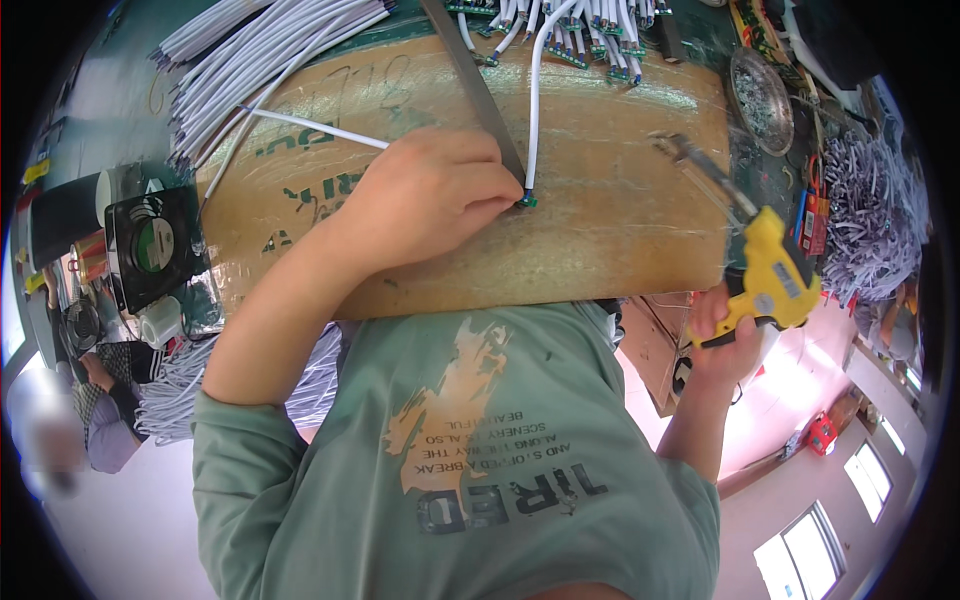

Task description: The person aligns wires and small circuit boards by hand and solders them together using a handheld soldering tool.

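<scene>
Left hand: bare left hand (435, 195), near the middle of the brown cardboard sheet (620, 240), thumb and fingertips pinched together at the small green circuit board (528, 201).
Board's place: at the near end of a bent white cable (533, 120) that runs to the far side, just right of the fingertips.
Right hand: bare right hand (728, 330), off the near right corner of the cardboard, fingers wrapped around the grip of a yellow pistol-shaped tool (770, 275); its long metal nose points far and left, over the cardboard's right part.
Left side: a black square-framed fan (150, 245) beside the cardboard; farther off, a thick bundle of straight white cables (270, 60).
Loose cable: a single white cable (320, 128) comes from the left and passes out of sight behind the left hand, so its other end cannot be told.
Middle: a flat grey-brown bar (478, 90) slants from the far edge down to the fingertips, close against the board's left and far side, blocking that approach.
Far middle: a cluster of white cables tipped with green boards (615, 50).
Right side: a round metal dish (762, 100), then a large heap of white cables (865, 215).
</scene>
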